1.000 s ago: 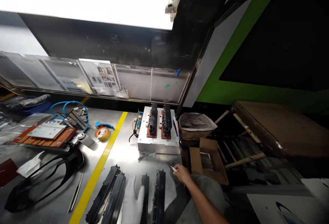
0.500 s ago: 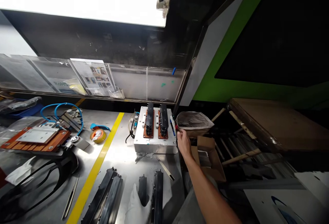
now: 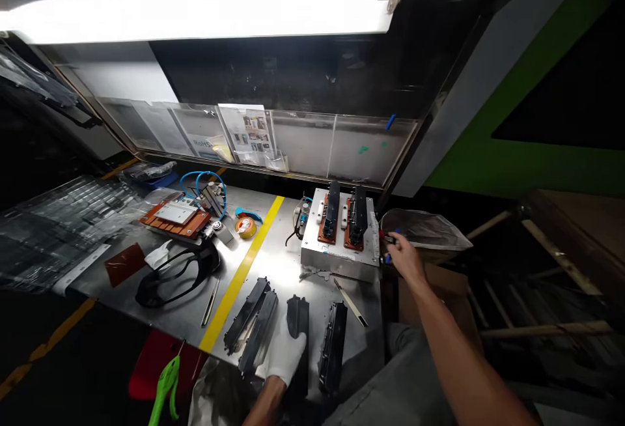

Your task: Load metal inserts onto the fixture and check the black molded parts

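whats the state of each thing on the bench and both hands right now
left hand: gloved, resting flat on a black part
right hand: bare, closed on a blue pen beside the fixture
metal fixture: two black parts loaded upright
tape roll: lying flat
overhead light: on
cardboard box: open
thin blade tool: lying loose on the bench

On the bench's left we see an orange-brown fixture plate (image 3: 174, 218) beside coiled blue tubing (image 3: 202, 182), with a tape roll (image 3: 245, 226) near the yellow stripe (image 3: 243, 272). A black curved frame (image 3: 176, 273) lies closer, and papers (image 3: 250, 133) lean behind clear panels.
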A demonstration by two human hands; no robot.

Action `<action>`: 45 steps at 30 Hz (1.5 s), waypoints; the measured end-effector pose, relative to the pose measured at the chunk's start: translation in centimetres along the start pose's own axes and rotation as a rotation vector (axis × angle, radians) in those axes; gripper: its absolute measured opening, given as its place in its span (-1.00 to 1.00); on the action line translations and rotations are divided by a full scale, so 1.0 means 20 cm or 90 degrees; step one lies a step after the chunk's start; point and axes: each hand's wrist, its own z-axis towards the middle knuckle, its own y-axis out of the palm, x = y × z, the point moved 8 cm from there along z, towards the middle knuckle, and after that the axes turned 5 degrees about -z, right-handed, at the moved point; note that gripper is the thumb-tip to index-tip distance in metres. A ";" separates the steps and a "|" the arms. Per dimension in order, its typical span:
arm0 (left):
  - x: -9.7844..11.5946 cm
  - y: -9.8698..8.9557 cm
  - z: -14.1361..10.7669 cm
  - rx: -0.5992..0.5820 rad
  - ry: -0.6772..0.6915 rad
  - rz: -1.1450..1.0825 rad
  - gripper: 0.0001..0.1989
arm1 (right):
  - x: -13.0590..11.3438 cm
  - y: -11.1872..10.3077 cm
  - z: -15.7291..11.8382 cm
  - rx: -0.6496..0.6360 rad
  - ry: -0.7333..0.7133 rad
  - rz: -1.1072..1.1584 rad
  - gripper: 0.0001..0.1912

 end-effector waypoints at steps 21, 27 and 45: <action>0.55 -0.08 -0.58 -0.411 0.045 -0.373 -0.50 | 0.08 -0.12 -1.25 0.018 -0.027 0.369 -0.57; 0.60 -0.07 -0.62 -0.432 0.056 -0.345 -0.46 | 0.02 -0.10 -1.25 0.000 -0.027 0.278 -0.53; 0.67 0.00 -0.66 -0.519 0.054 -0.380 -0.32 | -0.13 -0.11 -1.24 -0.041 -0.101 0.286 -0.61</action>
